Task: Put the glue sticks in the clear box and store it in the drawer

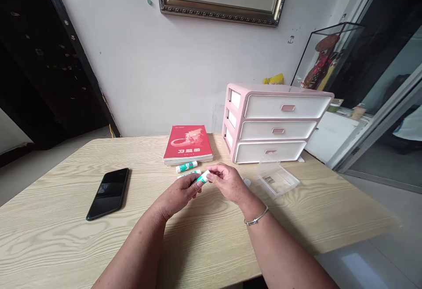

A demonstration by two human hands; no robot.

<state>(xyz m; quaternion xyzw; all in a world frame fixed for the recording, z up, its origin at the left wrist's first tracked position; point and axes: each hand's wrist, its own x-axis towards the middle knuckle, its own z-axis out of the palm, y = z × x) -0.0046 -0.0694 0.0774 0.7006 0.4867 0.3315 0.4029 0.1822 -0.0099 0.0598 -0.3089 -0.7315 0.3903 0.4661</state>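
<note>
Both hands meet over the middle of the table on a green-and-white glue stick (203, 177). My left hand (180, 194) is closed around its green body. The fingertips of my right hand (228, 182) pinch its white end, and a bracelet circles that wrist. Just beyond them lies another glue stick (186, 166), in front of the red book (188, 141). A third similar tube (194, 173) is partly hidden behind my left hand. To the right, a small white round piece (247, 182) shows beside my right hand, near a clear plastic box (283, 185) with its lid raised.
A black phone (108, 193) lies on the left of the wooden table (59, 218). At the back right stands a pink-and-white three-drawer cabinet (278, 130), with a yellow packet (274, 79) behind its top. A framed picture (224, 14) hangs on the wall.
</note>
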